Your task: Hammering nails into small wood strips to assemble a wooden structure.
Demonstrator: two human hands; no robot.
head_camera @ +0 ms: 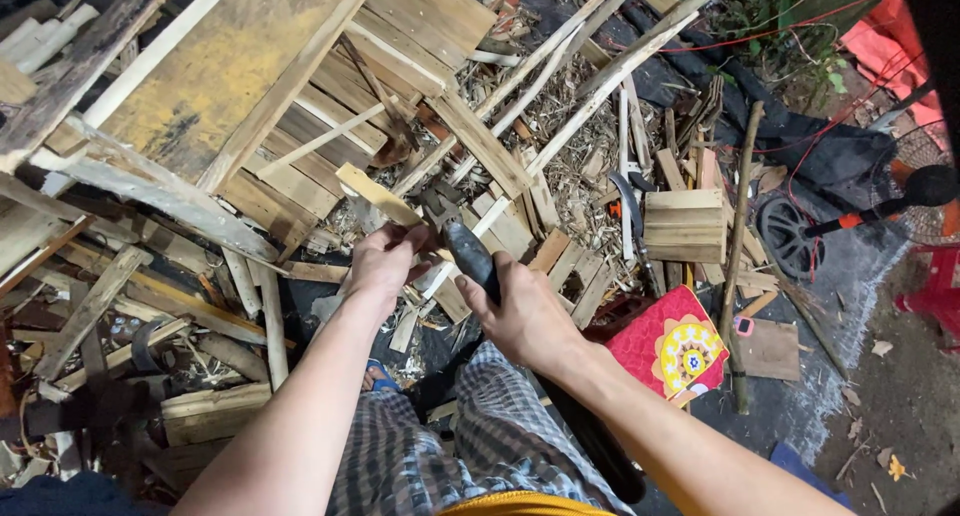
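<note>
Hands working low over a heap of split wood, seen from above past knees in checked trousers (470, 446). Left hand (382, 261) closing its fingers around the near end of a pale wood strip (375, 196), gripping it tight, the strip slanting up and away toward the far left. Right hand (520, 321) wrapping fully around a dark tool handle (470, 256), fingers shut on it, the handle running back along the forearm toward the lap; whether the tool's head is touching the strip, cannot tell, since the two hands are meeting just there. Lying all round on the ground: loose slats and offcuts (300, 176), shavings and splinters, long thin laths (590, 86) leaning toward the far right. Sitting just right of the hands, a small stack of squared wooden blocks (685, 226), and nearer, touching the right forearm's side, a red cushion (675, 346) with a yellow flower pattern. Standing near the blocks, a rough upright stick (740, 236). Resting at the far right edge, an electric fan (920, 181) beside a black sheet.
</note>
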